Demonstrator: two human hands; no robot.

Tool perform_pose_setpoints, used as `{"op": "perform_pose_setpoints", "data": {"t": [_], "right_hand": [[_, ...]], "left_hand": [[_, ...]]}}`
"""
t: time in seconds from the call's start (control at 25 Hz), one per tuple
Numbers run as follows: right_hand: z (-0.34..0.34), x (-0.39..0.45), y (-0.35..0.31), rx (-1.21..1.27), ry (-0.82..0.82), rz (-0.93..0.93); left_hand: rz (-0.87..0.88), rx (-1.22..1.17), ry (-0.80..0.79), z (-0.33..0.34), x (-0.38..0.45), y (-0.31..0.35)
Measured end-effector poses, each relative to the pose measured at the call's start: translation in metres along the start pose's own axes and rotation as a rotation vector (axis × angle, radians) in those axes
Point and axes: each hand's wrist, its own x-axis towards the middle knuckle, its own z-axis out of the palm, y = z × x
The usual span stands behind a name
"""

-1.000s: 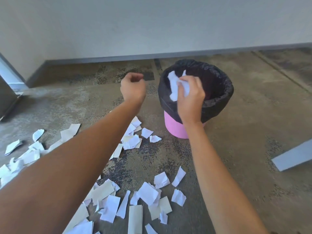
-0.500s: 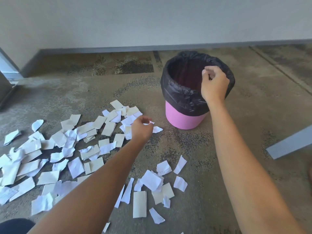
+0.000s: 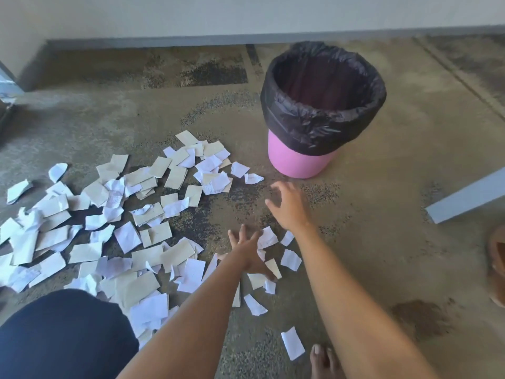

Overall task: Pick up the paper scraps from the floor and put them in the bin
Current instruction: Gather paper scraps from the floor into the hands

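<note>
A pink bin (image 3: 300, 162) lined with a black bag stands upright on the floor at upper right. White and beige paper scraps (image 3: 114, 222) lie spread over the floor to its left and in front of it. My left hand (image 3: 247, 251) is spread flat, fingers apart, over a small cluster of scraps (image 3: 291, 259) near the middle. My right hand (image 3: 288, 205) hovers open just beyond that cluster, fingers curled down, a little in front of the bin. Neither hand holds anything.
A grey baseboard and wall run along the back. A loose grey strip (image 3: 464, 198) lies on the floor at right. A brown object (image 3: 497, 266) sits at the right edge. My dark-clothed knee (image 3: 62, 335) and bare toes (image 3: 322, 359) are at the bottom.
My right hand dropped its scraps into the bin, left the rim and came down toward the floor. My left hand opened and lowered onto the near scraps. The view tilted down.
</note>
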Motion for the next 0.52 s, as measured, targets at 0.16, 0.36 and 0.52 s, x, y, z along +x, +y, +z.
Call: {"op": "perform_pose_setpoints", "data": {"t": [0.16,0.36,0.52], "right_hand": [[0.042,-0.047,0.027,-0.192,-0.353,0.347],[0.052,-0.074,0.025,-0.218,-0.391,0.168],[0.050,-0.093,0.031,-0.192,-0.434,-0.021]], "left_hand": [[0.012,0.214,-0.010,0.027,-0.019,0.004],[0.065,0.458,0.023,0.041,-0.034,-0.010],[0.158,0.489,0.028,0.025,-0.034,-0.028]]}}
